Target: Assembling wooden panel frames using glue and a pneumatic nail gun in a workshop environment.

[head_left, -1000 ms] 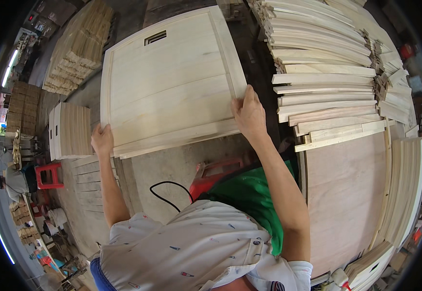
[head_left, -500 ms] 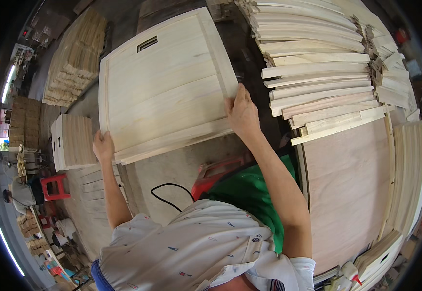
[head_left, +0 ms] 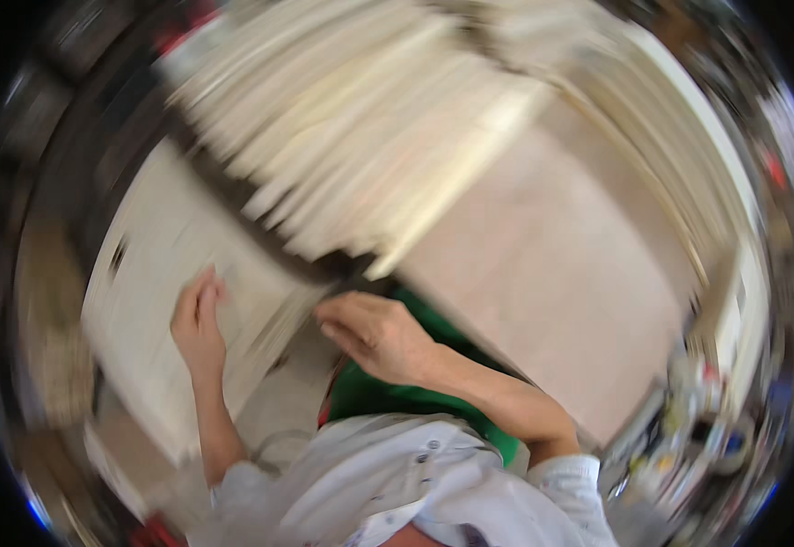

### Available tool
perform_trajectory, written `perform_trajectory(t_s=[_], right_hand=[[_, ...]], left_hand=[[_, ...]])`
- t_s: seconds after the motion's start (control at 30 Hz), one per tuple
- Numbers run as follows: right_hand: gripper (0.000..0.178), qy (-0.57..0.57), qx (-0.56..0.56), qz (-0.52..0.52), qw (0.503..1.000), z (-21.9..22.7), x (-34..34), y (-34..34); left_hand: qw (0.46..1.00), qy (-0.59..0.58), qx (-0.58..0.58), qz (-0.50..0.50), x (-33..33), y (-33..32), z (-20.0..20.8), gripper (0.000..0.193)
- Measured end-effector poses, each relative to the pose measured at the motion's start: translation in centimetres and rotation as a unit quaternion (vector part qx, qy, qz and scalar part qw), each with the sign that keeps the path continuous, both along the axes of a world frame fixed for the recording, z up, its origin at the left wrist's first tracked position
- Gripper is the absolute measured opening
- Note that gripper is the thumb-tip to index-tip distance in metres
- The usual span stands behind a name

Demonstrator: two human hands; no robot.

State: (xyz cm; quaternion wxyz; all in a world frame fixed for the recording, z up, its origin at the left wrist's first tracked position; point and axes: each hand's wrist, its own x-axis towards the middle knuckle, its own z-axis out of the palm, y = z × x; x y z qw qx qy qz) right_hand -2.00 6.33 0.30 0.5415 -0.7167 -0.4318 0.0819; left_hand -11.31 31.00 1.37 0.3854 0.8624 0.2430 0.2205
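**Two hands on a pale wooden panel, seen through heavy blur**

The whole view is smeared by motion, so fine detail is lost. A large pale wooden panel lies tilted in the left half of the picture, with a small dark slot near its upper left corner. The left hand lies flat on the panel's face, fingers stretched out and close together, pressing on the wood rather than curled round anything. The right hand sits at the panel's right edge, fingers bent and pointing left; whether it actually grips the edge cannot be told through the blur. Above both hands a stack of light wooden boards fans across the upper middle. To the right of it lies a broad, flat brownish sheet on the worktop. Something green shows under the right forearm, just above the person's white shirt.
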Motion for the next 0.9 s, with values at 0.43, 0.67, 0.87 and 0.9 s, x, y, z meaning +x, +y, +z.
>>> perform_trajectory(t_s=[0.43,0.67,0.87,0.9], right_hand=[[0.022,0.024,-0.195,-0.628,0.753,5.2,3.4,-38.5],[0.048,-0.032,-0.473,-0.753,0.457,6.8,12.1,-62.8],[0.054,0.127,-0.482,-0.752,0.432,3.9,15.6,-67.6],[0.053,0.113,-0.468,-0.765,0.429,3.7,16.0,-67.9]], left_hand=[[0.823,-0.053,0.073,-0.561,28.6,-27.1,1.8,0.024],[0.733,-0.088,0.157,-0.656,29.4,-36.0,-2.2,0.028],[0.756,0.044,0.058,-0.651,21.4,-32.4,-0.8,0.029],[0.76,0.032,0.045,-0.648,20.6,-31.3,-0.6,0.03]])
